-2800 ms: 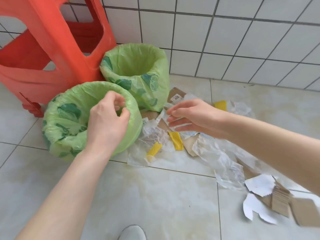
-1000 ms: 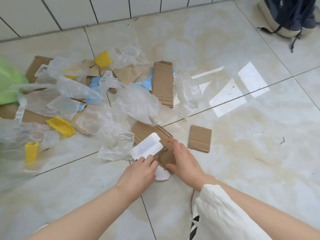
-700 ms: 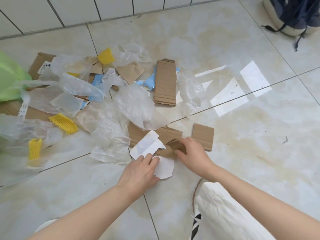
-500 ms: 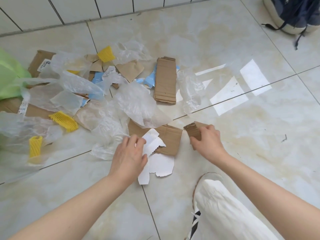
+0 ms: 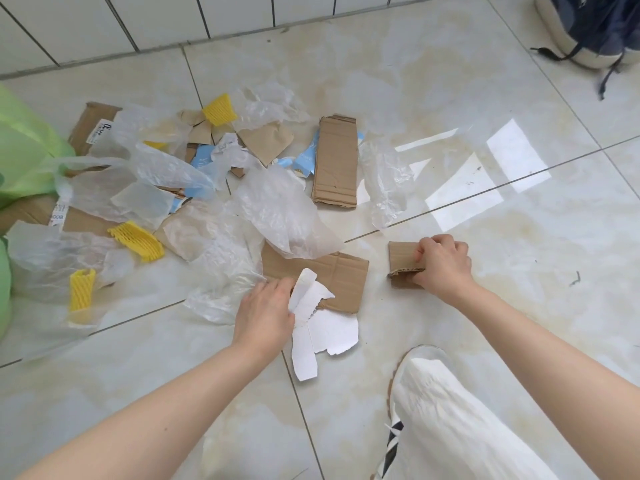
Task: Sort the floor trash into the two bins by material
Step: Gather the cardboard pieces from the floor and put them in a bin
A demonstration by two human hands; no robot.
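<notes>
Mixed trash lies on the tiled floor: clear plastic film (image 5: 284, 213), brown cardboard pieces, yellow foam netting (image 5: 136, 240) and torn white paper. My right hand (image 5: 441, 263) grips small brown cardboard pieces (image 5: 401, 258) stacked together on the floor. My left hand (image 5: 265, 311) pinches a torn white paper scrap (image 5: 306, 291) that lies over a larger cardboard sheet (image 5: 343, 275). More white paper (image 5: 332, 332) lies just below it. The edges of two green-bagged bins (image 5: 24, 150) show at the far left.
A long cardboard strip (image 5: 336, 161) lies beyond the pile. My white trouser leg and shoe (image 5: 446, 420) are at the lower right. A dark backpack (image 5: 595, 26) sits at the top right by the tiled wall.
My view swung from the bins to the trash pile. My right hand moved right with a cardboard piece onto another small piece. My left hand shifted up along the white paper.
</notes>
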